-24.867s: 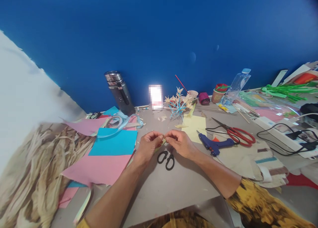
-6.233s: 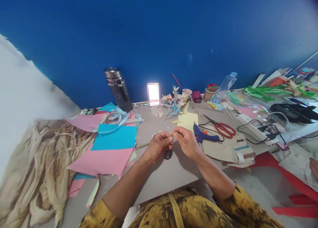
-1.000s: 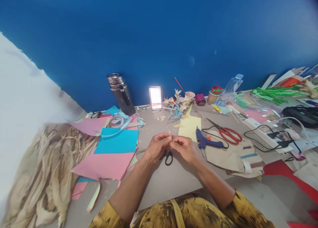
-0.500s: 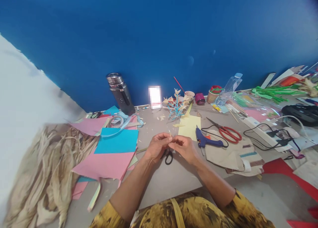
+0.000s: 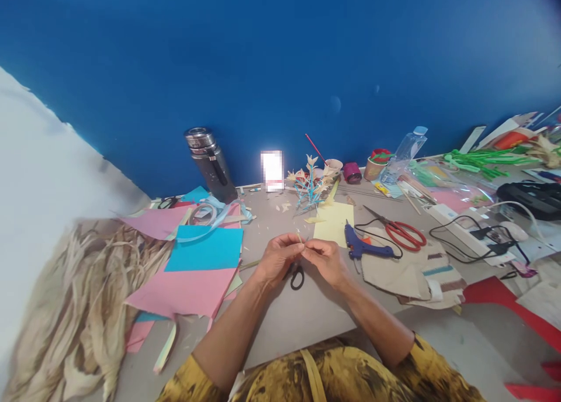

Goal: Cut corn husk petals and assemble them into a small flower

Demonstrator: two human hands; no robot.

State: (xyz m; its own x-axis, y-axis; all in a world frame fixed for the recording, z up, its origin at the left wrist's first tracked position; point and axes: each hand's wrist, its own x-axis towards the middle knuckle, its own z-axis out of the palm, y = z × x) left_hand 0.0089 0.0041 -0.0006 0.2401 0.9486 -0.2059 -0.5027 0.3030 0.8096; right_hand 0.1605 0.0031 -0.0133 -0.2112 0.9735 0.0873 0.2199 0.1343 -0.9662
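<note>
My left hand (image 5: 280, 259) and my right hand (image 5: 325, 262) meet above the middle of the table, fingertips pinched together. Between them a small pale strip (image 5: 299, 236) pokes up from the fingertips; its lower part is hidden. Just below the hands lie small scissors with a black handle (image 5: 297, 278), their blades covered by my left hand. Beyond the hands stands a bunch of pale flowers on light-blue stems (image 5: 310, 186). A yellow sheet (image 5: 328, 232) lies under its right side, with a blue glue gun (image 5: 368, 249) to the right.
Pink and blue sheets (image 5: 210, 249) and dried husks (image 5: 96, 308) lie on the left, below a dark flask (image 5: 213, 168). To the right are red-handled scissors (image 5: 405, 236), a folded cloth (image 5: 394, 273), a power strip (image 5: 464, 232), cables and a plastic bottle (image 5: 405, 156).
The pale strip at my fingertips shows a little more and leans slightly left. Both hands stay almost in place; the view has shifted slightly.
</note>
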